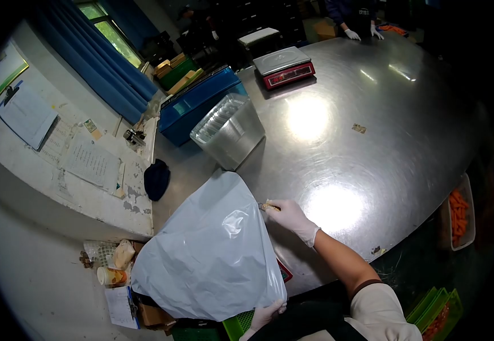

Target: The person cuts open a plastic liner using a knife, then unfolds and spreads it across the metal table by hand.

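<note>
A large light grey plastic bag (207,244) spreads over the near left side of the metal table (372,170). At the bag's lower right corner, my gloved left hand (265,317) is closed on its edge. My gloved right hand (293,218) is closed around a small tan tool (271,207) with a greyish, metal-looking tip; its exact kind is unclear. That tip is right by the bag's right edge, and I cannot tell whether it touches. Under the bag, a red-edged device (284,271) is mostly hidden.
Beyond the bag stand a clear bin of stacked plastic trays (230,128), a blue crate (201,102) and a red scale (285,65). Carrots fill a tub (459,219) at right. Green baskets (434,310) are lower right. A co-worker's gloved hands (352,34) rest at the far edge.
</note>
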A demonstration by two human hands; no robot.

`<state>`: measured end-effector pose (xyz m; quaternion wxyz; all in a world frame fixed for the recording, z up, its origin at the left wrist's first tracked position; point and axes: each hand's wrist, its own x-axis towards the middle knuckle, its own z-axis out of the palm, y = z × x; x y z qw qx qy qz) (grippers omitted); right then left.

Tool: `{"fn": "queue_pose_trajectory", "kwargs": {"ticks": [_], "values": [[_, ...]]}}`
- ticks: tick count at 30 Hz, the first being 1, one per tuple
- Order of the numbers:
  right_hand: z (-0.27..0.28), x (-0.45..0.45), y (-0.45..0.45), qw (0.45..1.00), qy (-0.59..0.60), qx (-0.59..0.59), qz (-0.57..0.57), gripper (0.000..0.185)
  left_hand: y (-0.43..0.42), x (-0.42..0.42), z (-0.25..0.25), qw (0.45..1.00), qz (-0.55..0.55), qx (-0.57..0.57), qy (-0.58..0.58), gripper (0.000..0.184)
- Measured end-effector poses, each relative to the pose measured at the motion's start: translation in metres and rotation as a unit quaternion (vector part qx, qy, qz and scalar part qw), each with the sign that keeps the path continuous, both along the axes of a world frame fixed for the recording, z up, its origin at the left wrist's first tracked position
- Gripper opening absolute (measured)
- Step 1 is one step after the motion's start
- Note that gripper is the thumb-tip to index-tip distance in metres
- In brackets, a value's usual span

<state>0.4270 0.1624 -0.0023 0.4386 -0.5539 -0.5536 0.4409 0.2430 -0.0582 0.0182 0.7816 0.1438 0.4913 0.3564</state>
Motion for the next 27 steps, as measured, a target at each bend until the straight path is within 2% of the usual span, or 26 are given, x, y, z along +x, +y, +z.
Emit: {"fn": "queue_pose_trajectory", "kwargs": {"ticks": [9, 11, 14, 16, 18, 22, 23, 27], "values": [[-0.006, 0.005, 0.014, 0.998, -0.048, 0.026, 0.036, 0.032, -0.01, -0.015, 0.006, 0.998, -0.025, 0.027, 0.055, 0.023], [-0.009, 0.003, 0.007, 0.998, 0.009, -0.037, 0.05, 0.033, -0.012, -0.018, 0.005, 0.998, -0.014, 0.04, 0.056, 0.022], [-0.001, 0.003, -0.022, 0.996, 0.062, -0.059, 0.029, 0.035, -0.01, -0.021, -0.003, 0.999, -0.007, 0.011, 0.04, 0.022], [-0.002, 0.004, -0.037, 0.998, 0.063, -0.03, 0.008, 0.033, -0.01, -0.023, -0.004, 0.998, -0.024, -0.02, 0.046, 0.021], [-0.002, 0.007, -0.043, 0.997, 0.071, -0.035, -0.019, 0.03, -0.011, -0.02, 0.001, 0.999, -0.024, 0.003, 0.036, 0.022], [0.008, 0.011, -0.038, 0.997, 0.036, -0.07, 0.003, 0.034, -0.011, -0.015, 0.014, 0.996, -0.038, 0.016, 0.073, 0.027], [0.011, 0.012, -0.035, 0.997, 0.037, -0.07, 0.002, 0.034, -0.012, -0.014, 0.015, 0.994, -0.046, 0.024, 0.101, 0.029], [0.008, 0.012, -0.024, 0.999, 0.043, -0.028, -0.008, 0.031, -0.014, -0.016, 0.007, 0.992, -0.05, 0.074, 0.092, 0.031]]}}
